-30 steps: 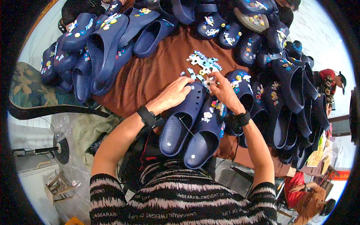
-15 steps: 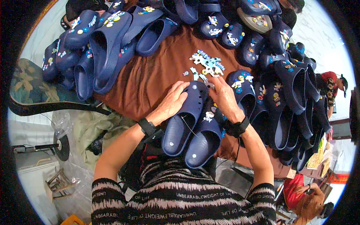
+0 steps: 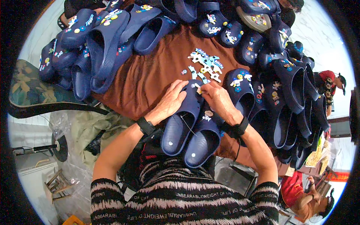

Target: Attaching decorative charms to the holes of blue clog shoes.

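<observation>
A navy blue clog (image 3: 187,109) with holes in its upper lies with its toe pointing away from me. My left hand (image 3: 171,102) grips its left side near the toe. Over the toe, the fingers of my right hand (image 3: 222,98) pinch a small pale shoe charm (image 3: 198,89) against the upper. A second navy clog (image 3: 202,144) lies to the right, partly under my right hand, with charms on its upper. A thin cord links the two clogs. Just beyond the toes is a loose pile of white, blue and yellow charms (image 3: 206,62).
Brown cloth (image 3: 150,78) covers the table. Many charm-decorated navy clogs (image 3: 107,48) are heaped at the left, with more clogs (image 3: 281,112) at the right and far side. A grey clog (image 3: 255,20) lies at the back. Other people (image 3: 303,197) sit at the right.
My right hand has come from the edge of the charm pile back over the clog's toe, now with a charm in its fingers. My left hand still holds the clog.
</observation>
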`<state>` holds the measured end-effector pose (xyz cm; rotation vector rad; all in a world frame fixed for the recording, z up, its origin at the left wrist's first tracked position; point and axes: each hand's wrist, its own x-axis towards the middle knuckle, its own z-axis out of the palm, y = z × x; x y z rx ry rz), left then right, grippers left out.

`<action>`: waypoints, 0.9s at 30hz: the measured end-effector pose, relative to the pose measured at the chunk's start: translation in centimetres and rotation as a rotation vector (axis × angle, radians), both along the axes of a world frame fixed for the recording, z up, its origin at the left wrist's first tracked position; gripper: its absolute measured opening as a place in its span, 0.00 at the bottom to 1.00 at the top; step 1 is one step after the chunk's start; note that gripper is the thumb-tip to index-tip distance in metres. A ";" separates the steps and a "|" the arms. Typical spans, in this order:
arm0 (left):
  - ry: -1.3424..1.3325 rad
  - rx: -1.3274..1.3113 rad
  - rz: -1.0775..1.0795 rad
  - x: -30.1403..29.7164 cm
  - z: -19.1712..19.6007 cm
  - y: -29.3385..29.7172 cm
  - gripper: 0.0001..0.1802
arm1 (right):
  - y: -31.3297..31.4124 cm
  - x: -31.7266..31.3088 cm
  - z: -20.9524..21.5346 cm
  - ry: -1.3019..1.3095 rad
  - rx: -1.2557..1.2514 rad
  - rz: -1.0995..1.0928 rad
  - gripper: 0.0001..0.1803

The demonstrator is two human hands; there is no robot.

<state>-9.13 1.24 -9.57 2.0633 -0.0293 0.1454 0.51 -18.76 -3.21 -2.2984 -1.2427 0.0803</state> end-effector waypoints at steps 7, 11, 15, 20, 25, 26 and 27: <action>0.030 -0.005 0.002 0.2 -0.2 0.0 0.24 | 0.4 0.0 -0.4 -0.080 -0.114 0.010 0.05; 0.052 -0.015 0.005 0.0 0.3 -0.3 0.24 | 0.3 0.6 -0.3 -0.275 -0.190 0.050 0.05; 0.028 0.020 0.023 -0.1 -0.3 -0.4 0.24 | 0.8 0.2 0.3 -0.379 -0.235 0.103 0.05; 0.017 0.028 0.021 -0.3 -0.3 -0.3 0.24 | 1.3 0.1 0.5 -0.326 -0.292 0.164 0.05; 0.063 0.017 0.003 0.3 0.4 -0.1 0.25 | 0.7 0.1 -0.6 -0.198 -0.325 0.105 0.09; 0.063 0.016 -0.006 0.5 0.9 -0.2 0.25 | 0.4 0.1 -0.7 -0.200 -0.329 0.085 0.12; 0.053 0.017 -0.037 1.0 1.3 -0.1 0.25 | 0.1 0.4 -0.1 -0.168 -0.341 0.085 0.13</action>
